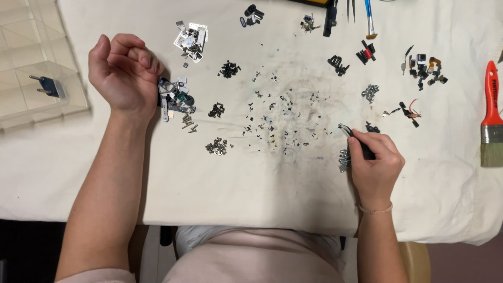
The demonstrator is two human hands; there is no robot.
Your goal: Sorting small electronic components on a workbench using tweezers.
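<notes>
A clear box (31,63) holding a blue plug (50,86) sits far left. My left hand (123,71) rests curled, empty, beside a parts heap (175,99). Screws (277,118) scatter mid-tabletop (236,178). My right hand (374,160) pinches tweezers (348,131). A red brush (491,115) lies far right.

A white, smudged cloth (220,183) covers the counter under even, soft light. Below the cloth's front edge, dark floor (26,246) shows at left, and a tan chair seat (416,259) at right.
</notes>
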